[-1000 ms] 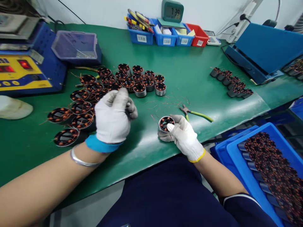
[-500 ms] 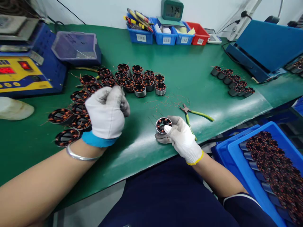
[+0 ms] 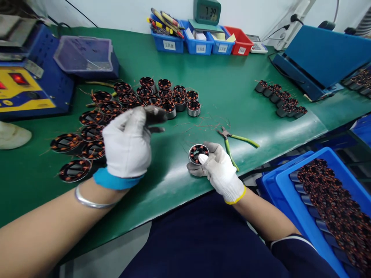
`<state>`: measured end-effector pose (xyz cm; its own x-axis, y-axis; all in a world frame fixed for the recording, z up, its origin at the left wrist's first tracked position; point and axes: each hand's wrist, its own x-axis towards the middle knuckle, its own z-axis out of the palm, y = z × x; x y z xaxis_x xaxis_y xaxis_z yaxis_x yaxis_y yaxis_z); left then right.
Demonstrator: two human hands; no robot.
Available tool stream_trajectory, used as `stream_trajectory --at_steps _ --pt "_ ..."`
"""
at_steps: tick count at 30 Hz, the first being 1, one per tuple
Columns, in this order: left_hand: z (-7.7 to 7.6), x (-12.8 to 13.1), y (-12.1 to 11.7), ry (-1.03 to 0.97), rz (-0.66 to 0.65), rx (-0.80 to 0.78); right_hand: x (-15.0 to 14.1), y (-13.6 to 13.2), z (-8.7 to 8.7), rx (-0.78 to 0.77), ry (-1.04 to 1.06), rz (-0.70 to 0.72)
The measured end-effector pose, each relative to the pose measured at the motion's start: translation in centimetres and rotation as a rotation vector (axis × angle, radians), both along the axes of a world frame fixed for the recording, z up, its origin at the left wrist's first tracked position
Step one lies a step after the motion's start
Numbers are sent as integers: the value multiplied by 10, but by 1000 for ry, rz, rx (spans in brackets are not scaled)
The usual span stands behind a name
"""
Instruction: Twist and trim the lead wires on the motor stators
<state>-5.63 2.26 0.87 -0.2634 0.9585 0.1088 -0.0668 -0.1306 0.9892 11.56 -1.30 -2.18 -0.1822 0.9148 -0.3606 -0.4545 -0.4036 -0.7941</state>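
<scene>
My right hand (image 3: 222, 172), in a white glove with grey fingers, grips a motor stator (image 3: 193, 152), a steel ring with copper windings. Its thumb presses on the ring's near side, and the open end faces up. My left hand (image 3: 127, 143), gloved in white with a blue cuff, hovers before a group of stators (image 3: 167, 109). Its fingers are stretched and parted from the thumb, with nothing visible between them. Green-handled cutting pliers (image 3: 227, 143) lie spread beside my right hand. Thin copper wire clippings (image 3: 208, 124) are scattered beyond the held stator.
A blue bin (image 3: 275, 193) full of stators stands low at the right. More stators (image 3: 282, 101) sit in rows near a blue machine (image 3: 321, 58). At the left are a yellow-fronted device (image 3: 23, 85) and a translucent box (image 3: 87, 58). Small tool bins (image 3: 199, 47) line the back.
My left hand's fingers have unfolded from a closed pinch and now stretch forward. The right hand keeps its hold on the stator. The view has shifted slightly.
</scene>
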Motion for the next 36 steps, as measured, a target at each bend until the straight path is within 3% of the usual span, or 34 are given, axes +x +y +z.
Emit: stream_trajectory --at_steps 2,5,8,11,13,15,16,18,20,22,26,31,36 --pt "-4 5 -6 82 -196 -154 -1 1 -2 18 5 -21" --pt "-7 21 -17 180 -361 -333 -2 -3 -1 62 13 -29" --pt "-3 24 -18 178 -472 -385 8 -11 7 118 -120 152" --pt "1 11 -13 293 -603 -472 31 -18 18 345 -635 387" --pt "2 4 -10 452 -661 -476 50 -16 23 611 -1066 349" --pt "0 0 -8 661 -676 -384 70 -8 22 815 -1428 224" --pt "-2 0 -7 759 -671 -321 80 -3 19 844 -1575 181" --pt "-6 0 -4 860 -619 -234 98 7 14 763 -1808 189" --pt "-7 1 -2 761 -547 -264 113 15 11 629 -1921 303" --pt "-7 3 0 495 -509 -359 123 19 15 567 -1929 442" --pt "-5 11 0 58 -487 -457 124 18 36 491 -1951 567" --pt "-12 18 0 -103 -383 -438 95 11 55 465 -2126 692" --pt "-16 22 2 -106 -326 -427 82 15 50 527 -2266 673"
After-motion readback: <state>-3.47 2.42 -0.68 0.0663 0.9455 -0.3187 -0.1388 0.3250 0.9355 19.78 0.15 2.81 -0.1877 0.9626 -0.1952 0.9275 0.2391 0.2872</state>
